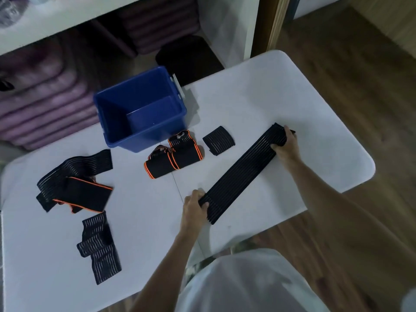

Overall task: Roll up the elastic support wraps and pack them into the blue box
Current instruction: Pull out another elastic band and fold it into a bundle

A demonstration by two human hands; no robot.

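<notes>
Long black ribbed wrap (240, 172) lies flat, diagonal on white table (258, 91) nr blue box (139, 109), L hand (194, 207) & R hand (286, 146) fingers gripping its ends.

The box (139, 109) stands at the far edge of the surface (270, 91), left of centre. Just before it two rolled wraps (173, 154) lie side by side, touching, with a small folded wrap (218, 140) just to their right. A long wrap (240, 172) lies stretched slantwise on the right, the left hand (194, 207) at its near end, the right hand (287, 146) at its far end. On the left lies a heap of loose wraps (72, 179), and nearer, another loose wrap (99, 246).
</notes>
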